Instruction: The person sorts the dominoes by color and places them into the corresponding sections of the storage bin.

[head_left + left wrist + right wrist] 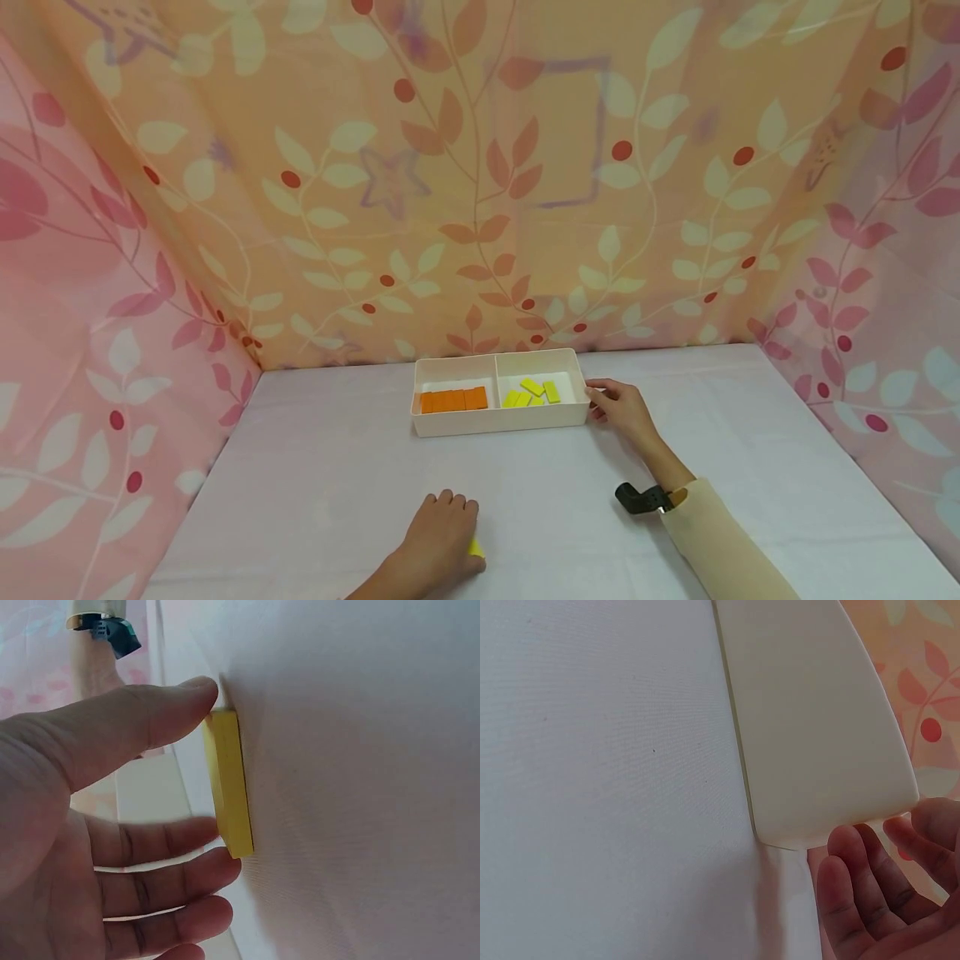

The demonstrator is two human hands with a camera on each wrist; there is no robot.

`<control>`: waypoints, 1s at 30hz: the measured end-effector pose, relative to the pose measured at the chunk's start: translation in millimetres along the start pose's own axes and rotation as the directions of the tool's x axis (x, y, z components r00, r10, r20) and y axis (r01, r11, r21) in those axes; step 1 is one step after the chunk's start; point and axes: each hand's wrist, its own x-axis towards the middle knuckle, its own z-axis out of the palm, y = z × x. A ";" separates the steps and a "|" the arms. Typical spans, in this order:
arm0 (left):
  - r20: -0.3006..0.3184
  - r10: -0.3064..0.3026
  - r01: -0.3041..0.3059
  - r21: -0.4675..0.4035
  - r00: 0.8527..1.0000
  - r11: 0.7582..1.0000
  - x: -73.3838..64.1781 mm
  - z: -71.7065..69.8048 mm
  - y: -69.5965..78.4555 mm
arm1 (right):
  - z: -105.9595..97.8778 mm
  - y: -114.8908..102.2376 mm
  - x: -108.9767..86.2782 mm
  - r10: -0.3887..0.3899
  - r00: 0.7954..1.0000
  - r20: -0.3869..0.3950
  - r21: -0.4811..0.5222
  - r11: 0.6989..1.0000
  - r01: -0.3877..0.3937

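Note:
In the left wrist view, a flat yellow block (235, 787) rests on the white cloth. My left hand (441, 537) pinches it by its two ends, thumb at one and fingertips at the other; in the head view the hand covers most of it. Farther back is a cream two-compartment box (498, 422). Its left compartment holds a row of orange blocks (453, 400), its right several scattered yellow blocks (552, 392). My right hand (622, 410) touches the box's right end with its fingertips, as the right wrist view shows beside the end wall (817, 735).
White cloth (315, 467) covers the table. A floral curtain (465, 208) rises close behind the box, and pink floral sheets (885, 333) flank both sides. A black strap device (641, 498) sits on the right wrist, below a cream sleeve (720, 542).

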 end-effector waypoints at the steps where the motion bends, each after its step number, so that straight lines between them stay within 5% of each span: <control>1: -0.004 -0.003 0.003 0.001 1.000 1.000 0.0 0.6 0.0 | 0.0 0.1 0.0 0.000 1.000 0.001 0.000 1.000 0.000; 14: -0.137 0.005 -0.004 0.009 0.990 1.000 -1.4 5.2 1.4 | -0.6 -0.1 -0.1 -0.012 1.000 -0.002 -0.001 1.000 0.012; 30: -0.021 -0.038 0.036 -0.096 0.999 0.995 4.5 -0.6 -2.4 | -0.2 1.7 0.1 -0.010 1.000 -0.003 -0.022 1.000 0.010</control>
